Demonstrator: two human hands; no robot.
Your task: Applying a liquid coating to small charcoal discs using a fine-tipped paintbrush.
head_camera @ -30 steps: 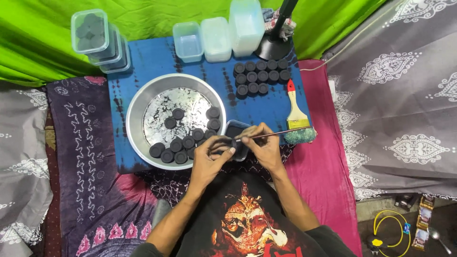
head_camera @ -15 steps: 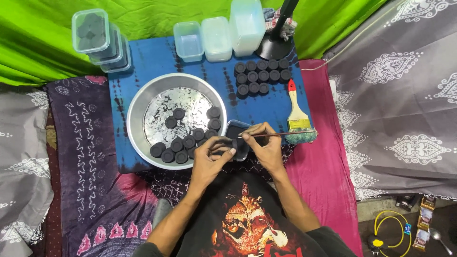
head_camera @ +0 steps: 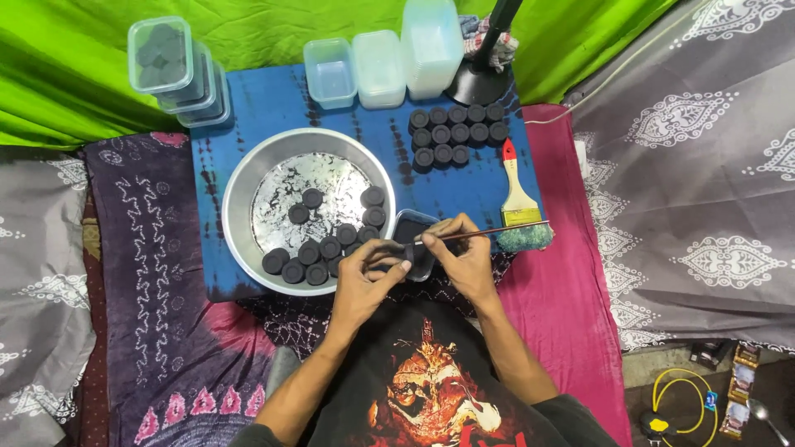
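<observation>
I look down on a floor spread with patterned cloths, grey at the far left and right, purple and pink toward the middle, with a green sheet (head_camera: 248,33) hung behind, and a blue board (head_camera: 273,103) serving as the work surface. At the left back corner stand clear tubs (head_camera: 170,62) stacked with dark discs inside, set out of the way of the hands. Next comes a wide metal bowl (head_camera: 240,178), with loose black discs (head_camera: 319,240) crowded along its near rim, close to reach. My left hand (head_camera: 364,277) is closed around one black disc (head_camera: 389,252), pinching it by its edge just above the bowl's near-right rim, so that its face is turned to the other hand. A small dark tray (head_camera: 411,225) sits right behind the hands, touching the bowl, probably kept there for dipping. My right hand (head_camera: 464,252) grips a thin brush (head_camera: 497,232) like a pen, its tip at the held disc and the handle pointing right. Behind, empty clear boxes (head_camera: 381,62) line the back edge, and a neat block of discs (head_camera: 455,132) lies in rows, apart from the bowl's loose ones. A broad paintbrush (head_camera: 517,194) lies at the board's right edge, beside a black lamp base (head_camera: 480,83).
</observation>
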